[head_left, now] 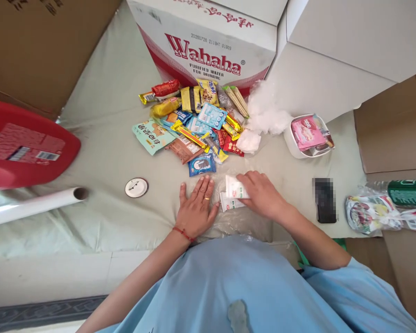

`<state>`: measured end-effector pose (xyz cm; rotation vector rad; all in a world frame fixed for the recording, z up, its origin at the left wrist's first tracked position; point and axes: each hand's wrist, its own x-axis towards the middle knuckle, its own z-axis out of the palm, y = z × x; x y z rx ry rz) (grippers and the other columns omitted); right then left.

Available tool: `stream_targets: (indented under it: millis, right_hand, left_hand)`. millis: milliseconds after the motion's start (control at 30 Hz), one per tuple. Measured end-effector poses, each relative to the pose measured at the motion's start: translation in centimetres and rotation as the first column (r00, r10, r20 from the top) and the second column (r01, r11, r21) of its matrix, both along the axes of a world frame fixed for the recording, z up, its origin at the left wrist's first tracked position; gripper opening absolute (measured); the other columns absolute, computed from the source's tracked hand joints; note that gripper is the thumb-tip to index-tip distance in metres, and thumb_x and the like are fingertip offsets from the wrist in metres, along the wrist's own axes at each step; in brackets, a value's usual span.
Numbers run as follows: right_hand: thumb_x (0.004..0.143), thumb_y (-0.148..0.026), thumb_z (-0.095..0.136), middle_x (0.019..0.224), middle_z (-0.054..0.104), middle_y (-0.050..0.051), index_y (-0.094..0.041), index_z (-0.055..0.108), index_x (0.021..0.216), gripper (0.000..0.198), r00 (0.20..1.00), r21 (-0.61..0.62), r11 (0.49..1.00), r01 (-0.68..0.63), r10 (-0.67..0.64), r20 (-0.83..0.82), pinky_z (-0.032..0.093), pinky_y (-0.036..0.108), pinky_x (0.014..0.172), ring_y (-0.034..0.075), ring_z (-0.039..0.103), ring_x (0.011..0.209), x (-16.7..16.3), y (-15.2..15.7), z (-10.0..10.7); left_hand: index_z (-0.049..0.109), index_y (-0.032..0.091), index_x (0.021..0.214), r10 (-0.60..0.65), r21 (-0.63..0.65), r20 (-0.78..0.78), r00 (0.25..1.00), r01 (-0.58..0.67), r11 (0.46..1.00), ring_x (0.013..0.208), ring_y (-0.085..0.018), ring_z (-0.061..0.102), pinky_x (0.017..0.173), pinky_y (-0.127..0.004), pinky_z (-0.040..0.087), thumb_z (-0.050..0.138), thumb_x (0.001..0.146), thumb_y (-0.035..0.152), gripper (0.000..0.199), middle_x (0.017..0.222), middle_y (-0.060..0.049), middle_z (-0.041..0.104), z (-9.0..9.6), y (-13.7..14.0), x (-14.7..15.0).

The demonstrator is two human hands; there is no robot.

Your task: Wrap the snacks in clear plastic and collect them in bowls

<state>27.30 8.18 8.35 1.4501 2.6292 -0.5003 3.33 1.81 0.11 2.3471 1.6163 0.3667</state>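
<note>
One white packet (pixel 234 187) is gripped in my right hand (pixel 261 196), fingers closed around it, on my side of the snack pile (pixel 194 125). The second packet (pixel 224 203) lies partly beneath it; I can't tell whether my fingers touch that one too. My left hand (pixel 198 208) rests flat beside them, fingers slightly apart, holding nothing.

With a loose grip, the upper packet could slip off the lower, as the wrappers look slick; squeezing hard might crumple it. The thin plastic sheet (pixel 241 225) below could ruck up if a palm drags it. A forward push could scatter the pile, which is only loosely heaped.

Counting: two white packets; one badge (pixel 136 187), one tube (pixel 38 206) and one red jug (pixel 27 138) left of the pile; one bowl (pixel 293 145) and one blurred phone (pixel 326 206) right of it; one water box (pixel 208 46) behind. The snacks overlap too much to count.
</note>
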Motion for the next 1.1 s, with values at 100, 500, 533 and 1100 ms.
stream_targets:
  millis: [100, 500, 533, 1100]
  right_hand:
    - [0.09, -0.045, 0.079, 0.134, 0.062, 0.019, -0.013, 0.05, 0.149, 0.073, 0.996, -0.045, 0.995, -0.087, 0.087, 0.015, 0.044, 0.048, 0.097, 0.036, 0.053, 0.119, -0.3, -1.9, -1.3]
    - [0.091, -0.03, 0.076, 0.13, 0.064, 0.018, -0.014, 0.054, 0.146, 0.061, 0.997, -0.109, 0.991, -0.075, 0.078, 0.028, 0.045, 0.048, 0.098, 0.034, 0.054, 0.118, 1.9, -2.2, -1.5]
    - [0.091, -0.03, 0.075, 0.129, 0.064, 0.018, -0.013, 0.055, 0.144, 0.059, 0.998, -0.107, 0.993, -0.055, 0.058, 0.028, 0.045, 0.048, 0.097, 0.034, 0.054, 0.116, 2.4, -2.1, -1.5]
    - [0.091, -0.031, 0.073, 0.132, 0.06, 0.017, -0.014, 0.052, 0.149, 0.064, 0.989, -0.052, 0.996, -0.068, 0.06, -0.135, 0.041, 0.048, 0.104, 0.032, 0.048, 0.118, -1.9, -1.0, -3.8]
  left_hand:
    - [0.033, 0.018, 0.165, 0.01, 0.031, -0.01, 1.0, -0.01, 0.999, 0.156, -0.03, 0.038, 0.129, -0.062, -0.008, 0.04, 0.106, 0.037, 0.062, 0.169, -0.015, 0.036, 0.2, -0.2, -0.3]
    - [0.014, 0.019, 0.169, 0.104, -0.013, -0.028, 0.994, -0.105, 0.994, 0.156, -0.035, 0.037, 0.125, -0.073, -0.009, 0.037, 0.107, 0.048, 0.073, 0.169, -0.019, 0.033, -0.2, -1.2, -1.5]
    - [0.015, 0.019, 0.169, 0.103, -0.023, -0.034, 0.994, -0.104, 0.994, 0.157, -0.035, 0.037, 0.124, -0.073, -0.009, 0.036, 0.107, 0.049, 0.073, 0.17, -0.02, 0.032, -0.2, -1.1, -1.5]
    - [0.022, 0.013, 0.167, 0.103, -0.019, -0.077, 0.992, -0.104, 0.994, 0.16, -0.031, 0.03, 0.125, -0.071, -0.012, 0.029, 0.108, 0.051, 0.071, 0.171, -0.019, 0.028, -0.6, -1.3, -1.6]
